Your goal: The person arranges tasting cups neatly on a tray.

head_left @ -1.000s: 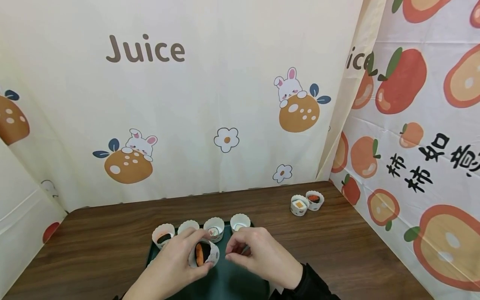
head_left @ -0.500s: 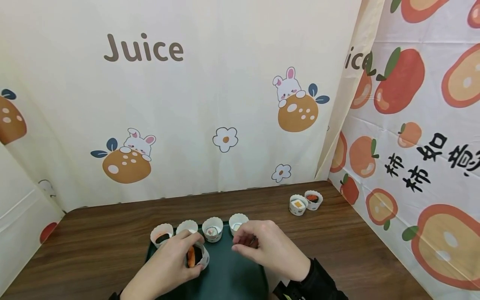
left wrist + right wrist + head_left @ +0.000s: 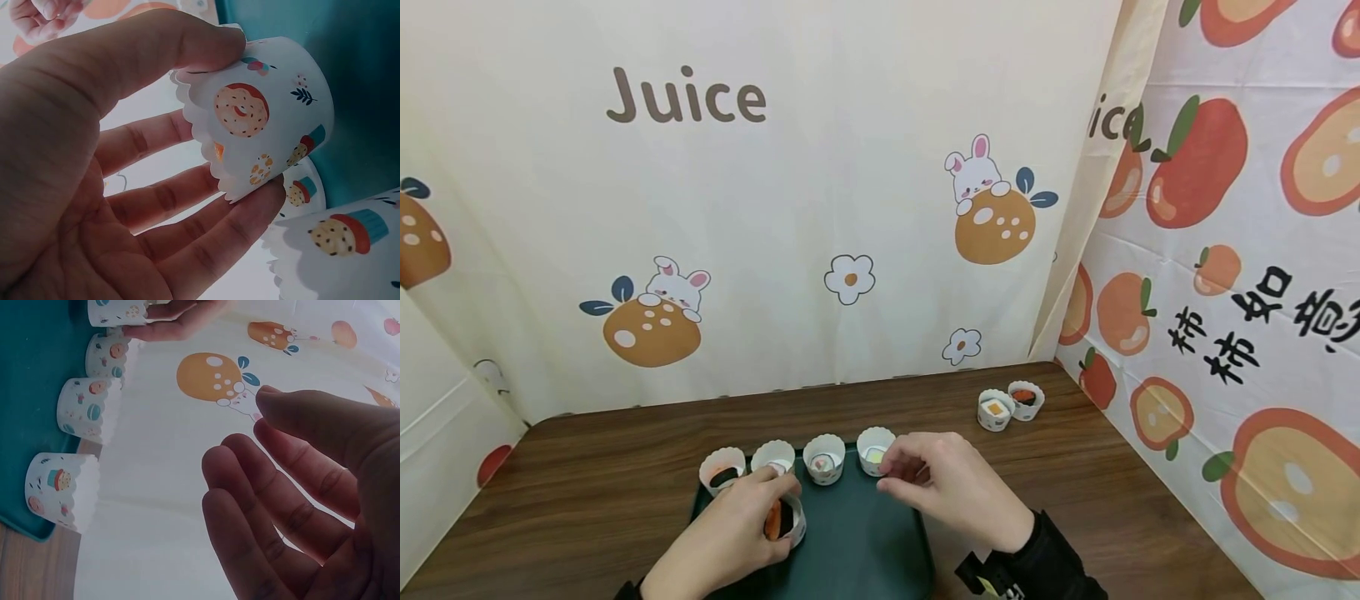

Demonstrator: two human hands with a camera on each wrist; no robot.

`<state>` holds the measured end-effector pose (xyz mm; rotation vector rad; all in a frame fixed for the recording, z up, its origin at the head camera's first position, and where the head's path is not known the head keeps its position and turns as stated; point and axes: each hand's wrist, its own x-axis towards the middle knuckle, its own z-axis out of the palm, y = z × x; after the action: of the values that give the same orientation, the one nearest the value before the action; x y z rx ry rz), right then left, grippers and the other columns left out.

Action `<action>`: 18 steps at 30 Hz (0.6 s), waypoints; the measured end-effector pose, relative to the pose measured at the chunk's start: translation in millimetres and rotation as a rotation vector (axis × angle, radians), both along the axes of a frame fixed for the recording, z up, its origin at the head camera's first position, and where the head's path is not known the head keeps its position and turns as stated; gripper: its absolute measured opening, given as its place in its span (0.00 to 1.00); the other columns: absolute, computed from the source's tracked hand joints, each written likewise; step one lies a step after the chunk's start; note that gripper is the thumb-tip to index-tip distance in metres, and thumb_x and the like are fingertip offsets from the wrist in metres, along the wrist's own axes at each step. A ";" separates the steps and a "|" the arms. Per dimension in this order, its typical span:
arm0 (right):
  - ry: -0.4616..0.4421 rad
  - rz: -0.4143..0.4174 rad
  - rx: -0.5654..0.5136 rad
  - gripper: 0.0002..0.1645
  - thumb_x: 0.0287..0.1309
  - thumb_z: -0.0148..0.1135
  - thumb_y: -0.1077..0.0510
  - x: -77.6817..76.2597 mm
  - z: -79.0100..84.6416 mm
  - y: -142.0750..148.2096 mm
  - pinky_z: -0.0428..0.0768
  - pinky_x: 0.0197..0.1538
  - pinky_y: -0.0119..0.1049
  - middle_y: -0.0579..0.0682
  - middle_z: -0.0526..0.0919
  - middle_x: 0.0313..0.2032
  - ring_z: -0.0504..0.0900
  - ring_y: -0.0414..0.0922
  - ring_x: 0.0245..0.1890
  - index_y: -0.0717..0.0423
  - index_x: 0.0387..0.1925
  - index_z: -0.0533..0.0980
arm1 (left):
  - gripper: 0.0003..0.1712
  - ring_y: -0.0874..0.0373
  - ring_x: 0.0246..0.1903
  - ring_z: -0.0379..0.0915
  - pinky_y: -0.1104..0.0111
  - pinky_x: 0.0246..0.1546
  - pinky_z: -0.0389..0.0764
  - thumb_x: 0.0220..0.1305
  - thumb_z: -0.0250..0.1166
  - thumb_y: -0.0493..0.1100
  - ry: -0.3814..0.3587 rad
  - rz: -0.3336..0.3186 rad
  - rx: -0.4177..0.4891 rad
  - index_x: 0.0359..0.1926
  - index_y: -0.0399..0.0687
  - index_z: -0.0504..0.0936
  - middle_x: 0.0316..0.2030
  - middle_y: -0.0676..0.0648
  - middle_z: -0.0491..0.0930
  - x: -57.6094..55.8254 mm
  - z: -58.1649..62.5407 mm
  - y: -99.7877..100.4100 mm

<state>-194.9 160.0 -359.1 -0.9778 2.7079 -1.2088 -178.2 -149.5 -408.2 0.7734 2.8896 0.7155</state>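
Note:
My left hand pinches a white baking cup between thumb and fingers, low over the left part of the dark green tray. Inside that cup lies an orange and black sushi piece, partly covered by the hand. Up close in the left wrist view, the cup's wall shows printed doughnuts and cupcakes. My right hand hovers over the tray's right side, fingers loosely bent and holding nothing. Nearest to it is a cup with a small pale green and white piece inside.
Along the tray's far edge stand more cups, including a left one with a black-banded piece and a middle one with a pale piece. Two filled cups sit at the table's back right. Printed curtains rise behind.
My left hand has carried the cup with the orange and black sushi leftward and slightly down over the tray. My right hand has drawn away to the right.

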 end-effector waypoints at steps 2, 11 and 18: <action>0.004 -0.009 0.001 0.04 0.68 0.74 0.53 -0.1 0.7 1.3 0.85 0.41 0.28 0.34 0.86 0.33 0.81 0.27 0.32 0.40 0.39 0.85 | 0.23 0.69 0.33 0.69 0.71 0.33 0.77 0.54 0.83 0.44 -0.002 -0.003 -0.001 0.50 0.51 0.85 0.40 0.54 0.78 -0.6 -1.0 -0.6; 0.019 -0.052 0.016 0.03 0.68 0.74 0.52 -2.0 0.9 7.3 0.84 0.41 0.29 0.32 0.85 0.33 0.81 0.28 0.32 0.38 0.39 0.85 | 0.22 0.68 0.35 0.71 0.68 0.36 0.81 0.53 0.84 0.43 -0.001 -0.021 -0.026 0.48 0.52 0.85 0.41 0.55 0.78 -1.8 -4.7 -2.6; 0.018 -0.068 0.020 0.02 0.69 0.74 0.50 -4.4 0.7 11.7 0.84 0.41 0.30 0.32 0.85 0.33 0.81 0.29 0.32 0.38 0.39 0.85 | 0.21 0.68 0.35 0.70 0.68 0.36 0.80 0.53 0.83 0.43 0.015 -0.018 -0.028 0.46 0.53 0.85 0.41 0.56 0.79 -3.3 -11.2 -5.0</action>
<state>-199.3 171.7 -358.4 -0.9053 2.7833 -1.1862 -181.5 -154.4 -419.4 0.8043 2.8958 0.6692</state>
